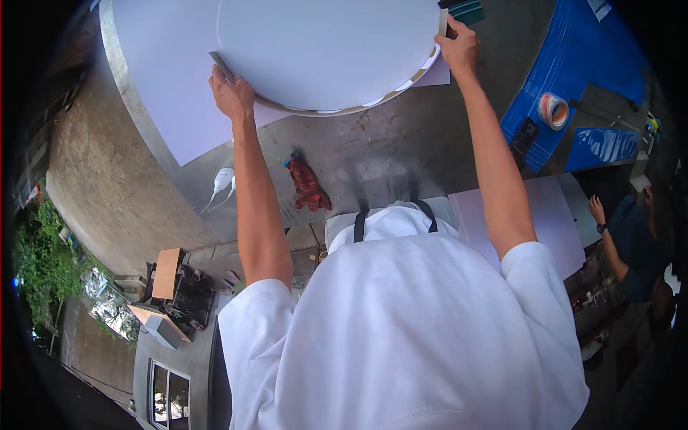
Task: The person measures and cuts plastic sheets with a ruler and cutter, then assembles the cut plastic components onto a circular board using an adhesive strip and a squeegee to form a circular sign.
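A large round white panel [330, 50] with a pale, patchy rim lies over white sheeting [165, 86] on the grey metal table [373, 150]. My left hand [233, 93] is closed at the panel's left edge, gripping a short grey strip [221, 66] that sticks up beside the rim. At the right edge my right hand [459, 47] is closed on a pale strip [443, 23], with a dark green object [467, 12] just behind it. Between my forearms, nearer my body, lies a dark red glove [307, 185].
A white bottle [223, 178] with a thin nozzle lies left of the glove. Blue sheeting [537, 93], a tape roll [553, 111] and a black phone-like object [525, 135] are at the right. A co-worker [631, 236] in dark clothing is at the far right.
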### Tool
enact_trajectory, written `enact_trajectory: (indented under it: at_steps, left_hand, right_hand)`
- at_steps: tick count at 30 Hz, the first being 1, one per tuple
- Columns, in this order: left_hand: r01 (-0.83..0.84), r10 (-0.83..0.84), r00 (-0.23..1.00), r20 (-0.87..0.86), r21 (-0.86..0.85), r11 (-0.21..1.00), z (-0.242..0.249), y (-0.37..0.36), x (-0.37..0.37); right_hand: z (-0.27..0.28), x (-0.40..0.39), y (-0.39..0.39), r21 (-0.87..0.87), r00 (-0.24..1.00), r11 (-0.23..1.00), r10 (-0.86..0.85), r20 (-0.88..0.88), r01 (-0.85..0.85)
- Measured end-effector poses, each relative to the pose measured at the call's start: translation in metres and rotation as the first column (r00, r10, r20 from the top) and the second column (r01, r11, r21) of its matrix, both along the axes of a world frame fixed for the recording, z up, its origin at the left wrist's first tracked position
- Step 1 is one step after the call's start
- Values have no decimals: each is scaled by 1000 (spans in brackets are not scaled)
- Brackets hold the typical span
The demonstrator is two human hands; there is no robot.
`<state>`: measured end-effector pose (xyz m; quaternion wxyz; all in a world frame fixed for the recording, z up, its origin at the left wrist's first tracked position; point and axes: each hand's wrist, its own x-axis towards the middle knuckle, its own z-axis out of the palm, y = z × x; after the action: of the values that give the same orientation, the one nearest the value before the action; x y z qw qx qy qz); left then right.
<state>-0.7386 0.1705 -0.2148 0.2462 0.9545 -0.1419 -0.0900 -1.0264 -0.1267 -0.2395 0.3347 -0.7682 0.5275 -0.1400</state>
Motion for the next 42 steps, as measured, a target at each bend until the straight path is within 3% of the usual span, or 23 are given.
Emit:
enact_trajectory:
  at_steps: [5, 9, 11, 15, 21, 27, 30, 32, 35, 42]
  left_hand:
    - [-29, 30, 999, -46, 12, 1000, 2, -7, -1]
    - [-13, 13, 999, -33, 4, 1000, 4, -7, -3]
    - [11, -12, 1000, -13, -16, 1000, 4, -7, -1]
    - [20, -21, 998, -56, -6, 1000, 4, -3, 2]
    - [36, -36, 999, -35, -9, 999, 5, -4, 4]
    - [43, -43, 999, -11, -9, 999, 4, -6, 2]
    - [47, -48, 998, 47, 15, 999, 2, -9, -2]
    - [27, -27, 999, 43, 12, 1000, 1, -11, -5]
    - [23, -22, 998, 62, -10, 1000, 0, -12, -7]
    - [71, -69, 997, 37, -61, 996, -1, -10, -4]
  right_hand:
    - [-1, 1, 1, -129, 998, 990, 53, -35, -57]
    - [-1, 3, 6, -91, 999, 996, -14, -31, 11]
    - [0, 8, 9, -93, 991, 995, -57, -118, 46]
    - [2, 7, 7, -133, 995, 991, -7, -103, -7]
    - [7, 5, -2, -46, 995, 998, 29, -99, -34]
    - [5, 4, 1, -154, 984, 983, 74, -163, -100]
    - [-3, 1, 4, -150, 984, 981, 106, -140, -127]
    - [-12, 2, 10, -274, 995, 957, 89, -49, -99]
    - [-19, 5, 19, -255, 998, 966, 55, 32, -45]
    - [-13, 10, 22, -288, 997, 956, 69, 15, -62]
